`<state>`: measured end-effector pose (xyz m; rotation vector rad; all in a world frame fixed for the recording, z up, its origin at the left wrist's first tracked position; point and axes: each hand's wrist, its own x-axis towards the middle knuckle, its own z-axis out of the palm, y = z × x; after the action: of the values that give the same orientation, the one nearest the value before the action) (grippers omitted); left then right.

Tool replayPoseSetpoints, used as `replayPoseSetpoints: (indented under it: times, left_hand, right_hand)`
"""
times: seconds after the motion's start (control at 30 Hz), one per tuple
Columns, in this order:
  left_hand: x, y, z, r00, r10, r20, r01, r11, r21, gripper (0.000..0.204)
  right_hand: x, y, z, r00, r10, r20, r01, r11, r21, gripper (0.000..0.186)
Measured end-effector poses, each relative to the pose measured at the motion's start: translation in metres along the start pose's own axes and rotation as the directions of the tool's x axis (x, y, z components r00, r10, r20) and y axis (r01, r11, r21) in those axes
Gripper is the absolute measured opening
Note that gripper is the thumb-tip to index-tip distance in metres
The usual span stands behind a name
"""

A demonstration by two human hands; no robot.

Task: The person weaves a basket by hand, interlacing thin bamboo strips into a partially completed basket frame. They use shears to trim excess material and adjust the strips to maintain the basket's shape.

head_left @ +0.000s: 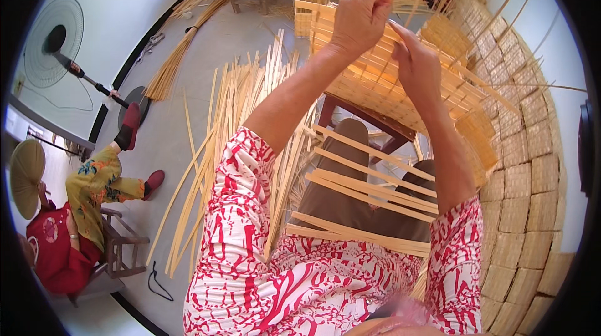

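Observation:
A partly woven basket point(385, 89) of pale flat strips, likely bamboo, stands before me on a dark red wooden stool point(366, 114). Its upright strips stick up past my hands. Above its far rim my left hand point(364, 18) is closed, fingertips pinched together; whatever they hold is hidden. Close by on the right, my right hand point(418, 70) has its index finger reaching toward the left fingertips and its other fingers curled at the weave. What it grips cannot be made out. Several loose strips point(372, 176) lie across my lap.
Long strips point(231, 123) cover the floor at my left. A bundle of thin sticks point(178, 57) lies farther off, near a standing fan point(56, 39). Finished woven baskets point(523, 211) are stacked along the right wall. Another person point(69, 236) sits at the left holding a round hand fan point(27, 176).

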<state>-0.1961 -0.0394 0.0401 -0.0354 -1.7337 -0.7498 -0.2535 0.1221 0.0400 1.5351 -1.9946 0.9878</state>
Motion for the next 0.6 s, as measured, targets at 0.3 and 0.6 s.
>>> replayPoseSetpoints:
  times: [0.3, 0.6]
  left_hand:
    - [-0.055, 0.022, -0.005, 1.000, -0.009, 0.025, 0.009, 1.000, 0.003, 0.010]
    - [-0.028, 0.033, 0.032, 0.965, 0.101, 0.243, -0.148, 0.972, 0.183, 0.020]
  right_hand:
    - [-0.131, 0.118, -0.116, 0.580, 0.811, -0.076, -0.510, 0.435, 0.742, 0.033]
    - [-0.084, 0.154, -0.117, 0.728, 0.658, 0.192, -0.271, 0.019, 0.962, 0.043]
